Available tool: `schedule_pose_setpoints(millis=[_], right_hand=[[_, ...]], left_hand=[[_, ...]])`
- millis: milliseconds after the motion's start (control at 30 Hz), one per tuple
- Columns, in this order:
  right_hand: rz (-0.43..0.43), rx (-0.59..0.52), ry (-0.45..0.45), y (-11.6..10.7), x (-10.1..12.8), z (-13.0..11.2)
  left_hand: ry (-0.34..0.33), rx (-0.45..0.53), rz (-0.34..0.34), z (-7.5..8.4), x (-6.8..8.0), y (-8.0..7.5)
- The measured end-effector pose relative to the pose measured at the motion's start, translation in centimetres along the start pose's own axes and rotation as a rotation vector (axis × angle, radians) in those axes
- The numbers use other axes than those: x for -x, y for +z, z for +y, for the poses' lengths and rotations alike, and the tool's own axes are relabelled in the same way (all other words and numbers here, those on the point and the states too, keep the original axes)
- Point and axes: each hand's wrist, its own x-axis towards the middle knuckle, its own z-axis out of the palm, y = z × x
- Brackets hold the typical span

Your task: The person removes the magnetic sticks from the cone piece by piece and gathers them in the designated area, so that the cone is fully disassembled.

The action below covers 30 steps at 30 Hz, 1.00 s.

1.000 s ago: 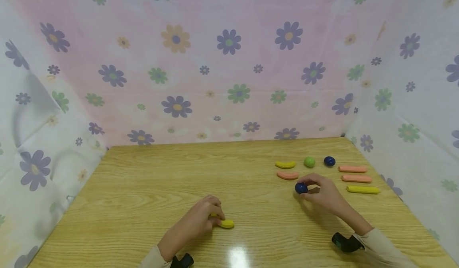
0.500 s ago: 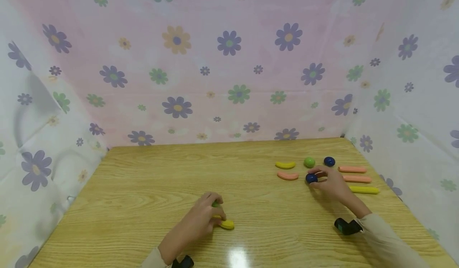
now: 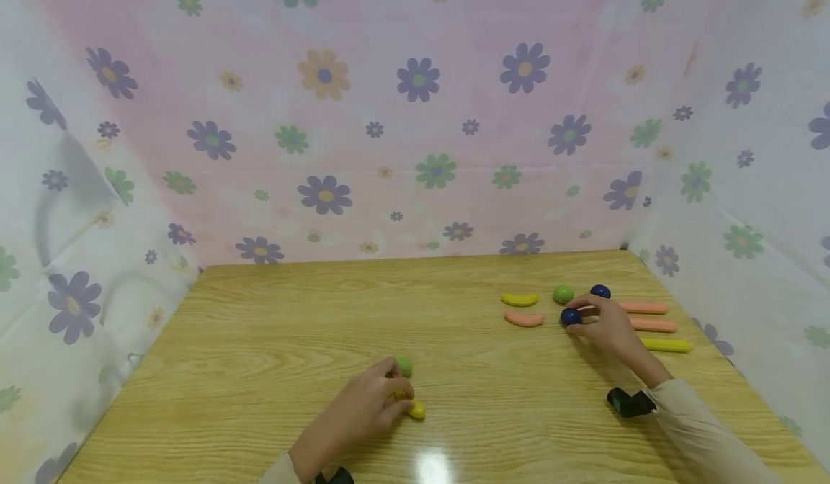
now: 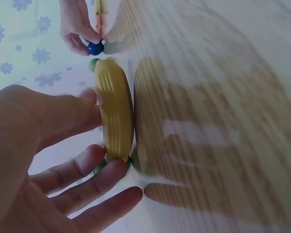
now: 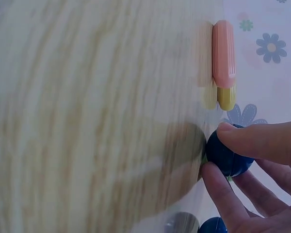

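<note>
My left hand [image 3: 397, 392] rests near the table's front, thumb and fingers pinching a short yellow banana-shaped piece [image 3: 416, 411] that lies on the wood. A green ball [image 3: 405, 366] sits at its fingertips. The left wrist view shows the ribbed yellow piece [image 4: 115, 109] close up, with the fingertips [image 4: 111, 167] at its near end. At the far right, my right hand [image 3: 580, 320] pinches a dark blue ball [image 3: 570, 317] between thumb and fingers. That blue ball [image 5: 227, 155] touches the table in the right wrist view.
Around the right hand lie a yellow banana piece [image 3: 519, 299], a pink sausage [image 3: 524, 319], a green ball [image 3: 563, 294], a second blue ball [image 3: 600, 291], two pink sticks [image 3: 643, 308] and a yellow stick [image 3: 668, 345]. Flowered cloth walls [image 3: 415, 109] close off three sides of the table [image 3: 259, 340].
The right hand carried the blue ball back and rightwards, beside the pink sausage. The left hand shifted, and a green ball has come into sight at its fingertips.
</note>
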Motion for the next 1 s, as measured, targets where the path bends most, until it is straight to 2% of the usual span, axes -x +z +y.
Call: schedule_pose_setpoints(millis=[133, 367, 500, 667, 800, 900, 1000], right_hand=[[0.008, -0.007, -0.006, 0.0, 0.0, 0.1], [-0.006, 0.002, -0.024, -0.4, 0.1, -0.1], [0.007, 0.029, -0.042, -0.8, 0.2, -0.5], [0.074, 0.092, -0.125, -0.7, 0.6, -1.5], [0.106, 0.091, -0.204, 0.0, 1.0, -3.2], [0.079, 0.069, -0.248, 0.8, 1.5, -4.7], [-0.009, 0.022, -0.28, 2.0, 2.1, -6.2]], left_hand=[[-0.031, 0.017, -0.007, 0.2, -0.1, 0.2], [-0.021, 0.05, -0.026, 0.1, -0.1, 0.4], [-0.052, 0.058, -0.031, 0.1, 0.0, 0.6], [-0.114, 0.067, -0.017, 0.2, 0.4, 0.7], [-0.163, 0.105, -0.014, 0.4, 0.7, 0.6], [-0.198, 0.13, -0.021, 0.6, 0.7, 0.6], [-0.221, 0.147, -0.012, 0.8, 0.5, 0.6]])
